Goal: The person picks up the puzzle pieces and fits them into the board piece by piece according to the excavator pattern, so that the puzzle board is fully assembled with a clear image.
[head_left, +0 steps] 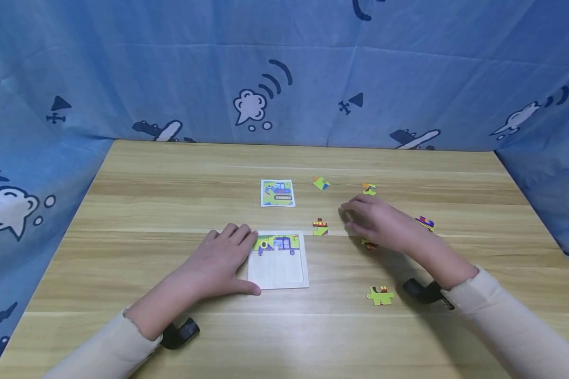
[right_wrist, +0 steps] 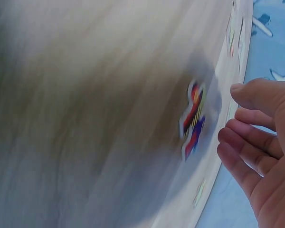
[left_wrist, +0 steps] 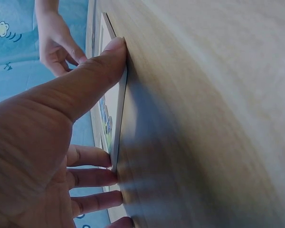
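My left hand (head_left: 220,260) rests at the left side of a white puzzle board (head_left: 278,272), its thumb against the near corner and its fairly straight fingers touching the side edge. Along the top of the board lies an assembled strip (head_left: 277,243) with a green and purple vehicle picture. My right hand (head_left: 384,223) hovers over the table with fingers loosely bent and nothing between them. Below it, a red, yellow and purple puzzle piece (right_wrist: 194,121) shows in the right wrist view. Partly hidden under that hand is a dark red piece (head_left: 369,245).
A small picture card (head_left: 277,193) of an excavator lies beyond the board. Loose puzzle pieces lie to the right: green-orange (head_left: 321,183), orange-green (head_left: 369,189), red-green (head_left: 320,228), purple (head_left: 424,223) and lime green (head_left: 380,296). A blue curtain (head_left: 298,52) surrounds the wooden table.
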### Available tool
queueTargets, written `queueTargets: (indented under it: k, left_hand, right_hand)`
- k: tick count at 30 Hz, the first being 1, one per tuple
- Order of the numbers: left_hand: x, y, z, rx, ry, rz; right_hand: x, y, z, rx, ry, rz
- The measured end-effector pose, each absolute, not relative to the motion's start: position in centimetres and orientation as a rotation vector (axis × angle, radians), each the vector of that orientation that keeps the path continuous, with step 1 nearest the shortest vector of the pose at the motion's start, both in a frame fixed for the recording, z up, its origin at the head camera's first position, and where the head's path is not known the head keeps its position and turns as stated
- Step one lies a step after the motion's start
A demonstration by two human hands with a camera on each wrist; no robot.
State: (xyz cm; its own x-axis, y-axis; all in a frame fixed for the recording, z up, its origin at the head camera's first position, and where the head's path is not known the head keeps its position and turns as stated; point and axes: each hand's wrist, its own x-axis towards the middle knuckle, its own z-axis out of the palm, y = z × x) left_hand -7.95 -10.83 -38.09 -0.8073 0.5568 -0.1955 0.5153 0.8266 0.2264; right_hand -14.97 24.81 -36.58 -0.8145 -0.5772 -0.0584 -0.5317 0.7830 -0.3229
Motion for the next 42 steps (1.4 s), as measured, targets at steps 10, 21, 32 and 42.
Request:
queueTargets:
  k: [10,21,32,42]
  left_hand:
    - [-8.0,-10.9,-37.9,0.810,2.760,0.232]
    - [-8.0,-11.0,-37.9,0.797,2.754,0.228]
    - [-8.0,-11.0,-38.0,0.810,2.754,0.225]
    - [-8.0,-10.9,-38.0,0.808,2.746,0.233]
  right_hand:
    - [-15.7,26.6,-36.4,-0.788,2.851,-0.400]
    - [-16.1,27.8,-36.1,-0.746,2.890,-0.410]
    - [-18.7,29.8,-37.3,-0.703,2.933,-0.456]
    - [-19.9,29.7,-37.9,-0.519,2.938,-0.401]
